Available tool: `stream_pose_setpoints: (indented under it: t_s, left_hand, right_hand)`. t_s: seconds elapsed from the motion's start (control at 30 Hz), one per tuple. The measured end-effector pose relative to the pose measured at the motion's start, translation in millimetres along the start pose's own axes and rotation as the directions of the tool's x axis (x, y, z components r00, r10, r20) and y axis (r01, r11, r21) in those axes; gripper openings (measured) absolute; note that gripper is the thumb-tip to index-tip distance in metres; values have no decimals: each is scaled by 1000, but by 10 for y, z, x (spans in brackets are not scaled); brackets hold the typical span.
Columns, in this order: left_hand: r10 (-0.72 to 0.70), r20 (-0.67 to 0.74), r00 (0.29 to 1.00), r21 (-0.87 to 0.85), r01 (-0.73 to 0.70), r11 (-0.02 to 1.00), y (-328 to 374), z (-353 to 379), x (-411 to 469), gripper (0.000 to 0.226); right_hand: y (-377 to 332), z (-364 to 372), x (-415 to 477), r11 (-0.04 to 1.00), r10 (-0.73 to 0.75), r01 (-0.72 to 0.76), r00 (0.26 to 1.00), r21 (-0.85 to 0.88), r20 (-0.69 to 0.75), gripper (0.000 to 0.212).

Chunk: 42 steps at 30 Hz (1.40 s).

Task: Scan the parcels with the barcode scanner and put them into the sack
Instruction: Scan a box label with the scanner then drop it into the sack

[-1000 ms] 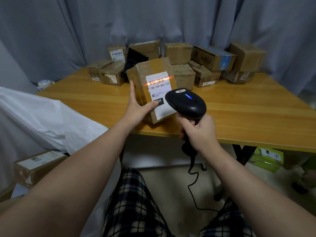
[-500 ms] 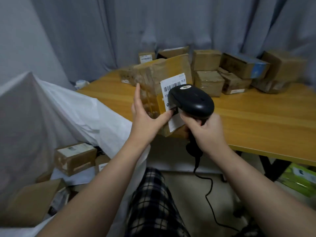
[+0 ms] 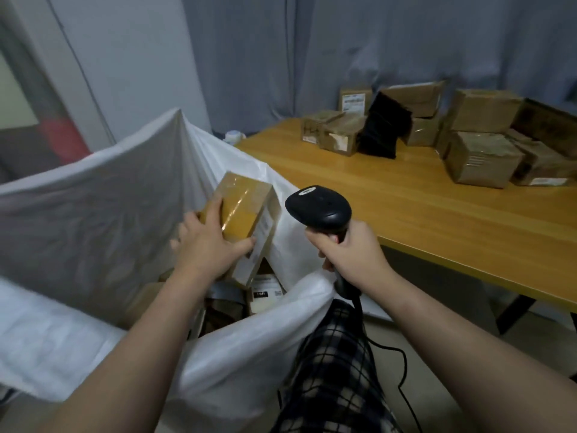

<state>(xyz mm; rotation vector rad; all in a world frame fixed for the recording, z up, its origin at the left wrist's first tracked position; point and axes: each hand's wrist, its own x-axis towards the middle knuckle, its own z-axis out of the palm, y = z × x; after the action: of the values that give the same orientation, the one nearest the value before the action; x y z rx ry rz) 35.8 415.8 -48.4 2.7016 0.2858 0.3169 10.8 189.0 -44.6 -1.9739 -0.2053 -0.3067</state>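
Cardboard parcel [image 3: 242, 210], gripped across its near end by the left hand [image 3: 206, 245], seems light, stiff, tape-slick; right hand [image 3: 349, 254] at 3 o'clock holds the barcode scanner [image 3: 318, 210].

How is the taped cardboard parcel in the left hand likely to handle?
The parcel is probably stiff: its edges look straight in the left hand. Likely light, since one hand holds it above the sack. Its glossy tape may feel slippery.
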Motion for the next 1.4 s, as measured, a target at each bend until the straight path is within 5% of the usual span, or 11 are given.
stream_pose_setpoints:
  t_s: [0.17, 0.27, 0.4, 0.53, 0.8, 0.97, 1.2, 1.4]
  left_hand:
    - [-132, 279, 951, 181, 83, 980, -194, 356, 94, 95]
    - [-138, 378, 915, 134, 94, 987, -175, 492, 88, 89]
    - [-68, 470, 880, 240, -53, 969, -55, 589, 107, 78]
    - [208, 275, 939, 262, -281, 923, 334, 486, 150, 55]
    - [588, 135, 798, 48, -598, 800, 1625, 462, 98, 51]
    - [696, 185, 694, 18, -710, 704, 2298, 670, -2, 50]
    - [873, 152, 463, -17, -882, 471, 3048, 1094, 24, 44]
    - [855, 186, 484, 9, -871, 491, 3842, 1508, 389, 49]
  right_hand:
    - [96, 46, 16, 996, 24, -23, 1000, -90, 16, 37]
    - [152, 32, -5, 995, 36, -36, 999, -91, 2, 31]
    - [264, 15, -34, 992, 60, -59, 998, -110, 8, 25]
    - [351, -161, -58, 992, 87, -91, 995, -91, -43, 36]
    - [443, -1076, 53, 973, 230, -215, 934, 85, -274, 29]
    - [612, -1753, -21, 899, 412, -301, 827, 318, -382, 24]
    - [963, -2619, -168, 684, 600, -283, 743, 672, -297, 24]
    - [1247, -2869, 56, 630, 628, -191, 695, 752, -350, 23]
